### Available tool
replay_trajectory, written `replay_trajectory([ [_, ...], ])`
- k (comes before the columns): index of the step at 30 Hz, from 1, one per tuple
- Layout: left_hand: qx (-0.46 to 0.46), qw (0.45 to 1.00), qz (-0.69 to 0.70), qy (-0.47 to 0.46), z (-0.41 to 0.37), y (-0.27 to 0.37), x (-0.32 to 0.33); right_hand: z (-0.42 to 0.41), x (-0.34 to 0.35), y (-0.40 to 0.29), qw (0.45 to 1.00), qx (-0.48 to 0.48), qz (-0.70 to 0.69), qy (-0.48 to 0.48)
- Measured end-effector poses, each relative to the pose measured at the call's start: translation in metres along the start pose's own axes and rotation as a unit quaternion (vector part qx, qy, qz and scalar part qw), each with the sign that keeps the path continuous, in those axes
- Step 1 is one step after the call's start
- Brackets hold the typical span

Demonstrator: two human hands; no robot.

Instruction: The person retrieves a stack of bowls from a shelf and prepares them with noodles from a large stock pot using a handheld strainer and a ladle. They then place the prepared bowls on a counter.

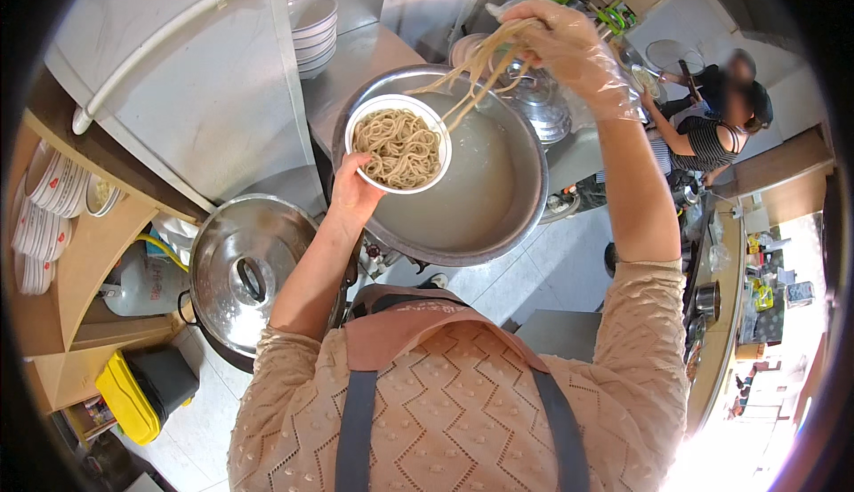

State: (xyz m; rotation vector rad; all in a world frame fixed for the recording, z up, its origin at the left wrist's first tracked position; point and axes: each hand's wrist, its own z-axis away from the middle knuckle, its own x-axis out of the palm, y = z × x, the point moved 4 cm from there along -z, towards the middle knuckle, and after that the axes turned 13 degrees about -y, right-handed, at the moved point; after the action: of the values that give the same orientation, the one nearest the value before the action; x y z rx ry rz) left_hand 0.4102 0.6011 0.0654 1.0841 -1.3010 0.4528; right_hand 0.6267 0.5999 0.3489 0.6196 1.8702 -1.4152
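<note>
My left hand (357, 192) grips a white bowl (351, 133) by its near left rim, thumb over the edge. Brownish noodles (400, 148) fill the bowl, which is held above a wide metal basin (539, 188). Cloudy liquid (477, 185) stands in the basin. My right hand (550, 38), in a clear plastic glove, is raised at the upper right of the bowl. Long noodle strands (477, 71) hang from its fingers; their lower ends trail down to the bowl's right rim and over the basin.
A large lidded pot (220, 272) stands left of the basin. Stacked bowls (313, 35) sit behind; more bowls (57, 188) fill a wooden shelf (93, 252). A yellow-lidded bin (130, 398) is at lower left. Two people (700, 118) stand at right, one near a bowl (646, 83).
</note>
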Motion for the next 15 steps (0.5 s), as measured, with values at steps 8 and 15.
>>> replay_trajectory([
  [8, -0.009, 1.000, 0.010, -0.004, -0.004, -0.002, -0.008, -0.014, 0.078, 0.014, 0.993, -0.049, -0.004, -0.108],
  [15, -0.019, 0.999, 0.038, -0.007, -0.002, 0.000, -0.009, -0.012, 0.073, 0.021, 0.980, 0.036, -0.171, -0.094],
])
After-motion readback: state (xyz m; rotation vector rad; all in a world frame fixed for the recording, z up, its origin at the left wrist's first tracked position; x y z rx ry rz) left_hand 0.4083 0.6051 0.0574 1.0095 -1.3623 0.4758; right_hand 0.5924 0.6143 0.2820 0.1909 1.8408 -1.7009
